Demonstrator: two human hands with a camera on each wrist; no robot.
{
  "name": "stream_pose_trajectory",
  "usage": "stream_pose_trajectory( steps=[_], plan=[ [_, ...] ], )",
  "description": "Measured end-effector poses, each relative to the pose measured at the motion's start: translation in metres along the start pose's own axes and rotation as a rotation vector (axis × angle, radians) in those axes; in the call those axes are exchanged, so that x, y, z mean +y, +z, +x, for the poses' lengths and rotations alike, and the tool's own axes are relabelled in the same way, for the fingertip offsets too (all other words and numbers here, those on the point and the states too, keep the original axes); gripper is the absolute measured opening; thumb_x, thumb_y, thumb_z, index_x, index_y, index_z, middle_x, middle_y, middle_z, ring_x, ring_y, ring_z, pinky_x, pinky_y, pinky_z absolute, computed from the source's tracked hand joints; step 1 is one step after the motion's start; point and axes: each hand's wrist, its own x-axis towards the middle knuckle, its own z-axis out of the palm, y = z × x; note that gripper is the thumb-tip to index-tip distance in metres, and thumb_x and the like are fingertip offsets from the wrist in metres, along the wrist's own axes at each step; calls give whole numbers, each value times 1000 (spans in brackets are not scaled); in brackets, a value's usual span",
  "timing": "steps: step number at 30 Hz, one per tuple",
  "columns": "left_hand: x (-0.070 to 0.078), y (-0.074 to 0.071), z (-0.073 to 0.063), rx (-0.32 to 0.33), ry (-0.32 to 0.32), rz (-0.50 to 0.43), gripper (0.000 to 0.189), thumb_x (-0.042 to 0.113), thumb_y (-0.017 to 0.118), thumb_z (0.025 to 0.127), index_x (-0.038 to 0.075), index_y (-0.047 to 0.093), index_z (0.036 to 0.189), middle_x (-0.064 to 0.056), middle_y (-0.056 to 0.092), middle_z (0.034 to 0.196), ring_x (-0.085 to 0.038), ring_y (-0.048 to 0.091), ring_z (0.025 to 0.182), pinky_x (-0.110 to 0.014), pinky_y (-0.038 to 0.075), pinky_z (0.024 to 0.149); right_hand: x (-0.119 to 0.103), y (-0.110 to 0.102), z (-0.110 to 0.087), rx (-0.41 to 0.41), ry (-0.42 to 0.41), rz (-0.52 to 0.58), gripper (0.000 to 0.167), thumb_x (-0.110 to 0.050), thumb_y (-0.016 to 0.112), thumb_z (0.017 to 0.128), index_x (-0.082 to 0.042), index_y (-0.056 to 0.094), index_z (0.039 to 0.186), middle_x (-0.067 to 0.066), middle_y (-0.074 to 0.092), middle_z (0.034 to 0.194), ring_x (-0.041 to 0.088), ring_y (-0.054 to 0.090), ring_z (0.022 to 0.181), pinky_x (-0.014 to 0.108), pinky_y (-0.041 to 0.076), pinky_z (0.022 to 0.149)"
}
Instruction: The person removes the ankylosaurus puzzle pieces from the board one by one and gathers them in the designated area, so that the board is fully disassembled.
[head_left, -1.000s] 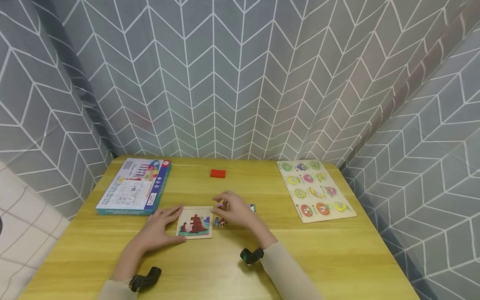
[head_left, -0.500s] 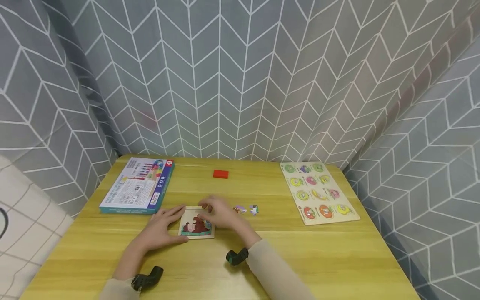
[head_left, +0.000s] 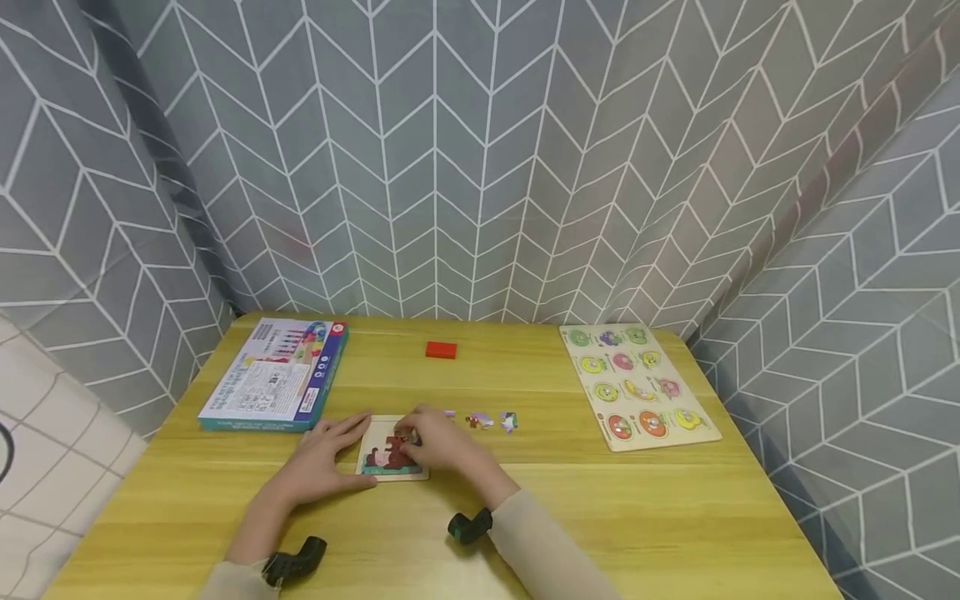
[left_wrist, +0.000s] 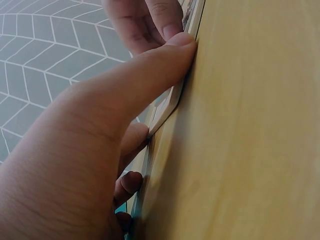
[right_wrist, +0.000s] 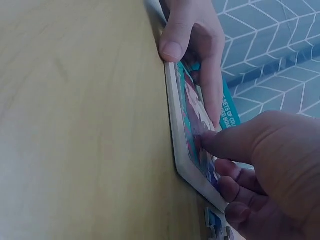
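Observation:
A small square wooden jigsaw puzzle board (head_left: 377, 429) with a brown animal picture lies on the table. My left hand (head_left: 324, 461) holds it from the left, thumb at the near edge and index finger at the far corner. Over the board's right part, my right hand (head_left: 438, 437) pinches a small puzzle piece (head_left: 408, 434), mostly hidden by the fingers. In the right wrist view, the right thumb (right_wrist: 227, 142) comes down at the picture surface. Loose puzzle pieces (head_left: 477, 421) lie to the right of the board, partly behind the right hand.
A boxed set (head_left: 273, 375) lies at the back left of the wooden table (head_left: 600, 508). A red block (head_left: 441, 350) sits at the back middle, and a fruit peg puzzle board (head_left: 637, 386) at the right. A patterned curtain (head_left: 480, 167) hangs behind.
My right hand has moved left from the loose pieces onto the puzzle board, bringing a piece with it. My left hand has stayed at the board's left side.

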Motion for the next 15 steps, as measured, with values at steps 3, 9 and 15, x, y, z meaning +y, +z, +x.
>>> stream_pose_trajectory(
  steps=[3, 9, 15],
  plan=[
    [0, 0, -2, 3, -4, 6, 107, 70, 84, 78, 13, 48, 161, -7, 46, 166, -26, 46, 123, -50, 38, 95, -2, 2, 1, -6, 11, 2, 28, -15, 73, 101, -11, 75, 129, 2, 68, 116, 4, 59, 92, 19, 51, 82],
    [1, -2, -3, 10, -12, -3, 106, 67, 85, 78, 13, 48, 161, -9, 46, 166, -27, 46, 122, -49, 37, 94, -3, 6, 2, 13, 13, 10, 27, -15, 73, 101, -12, 76, 128, 2, 67, 117, 5, 59, 95, 19, 51, 83],
    [2, 0, -1, 18, 7, 2, 106, 67, 85, 78, 13, 48, 161, -9, 46, 166, -28, 46, 124, -51, 38, 96, -8, 4, 0, 0, 53, 50, 27, -11, 72, 101, -7, 75, 127, 5, 68, 113, 7, 57, 91, 20, 51, 82]
  ],
)
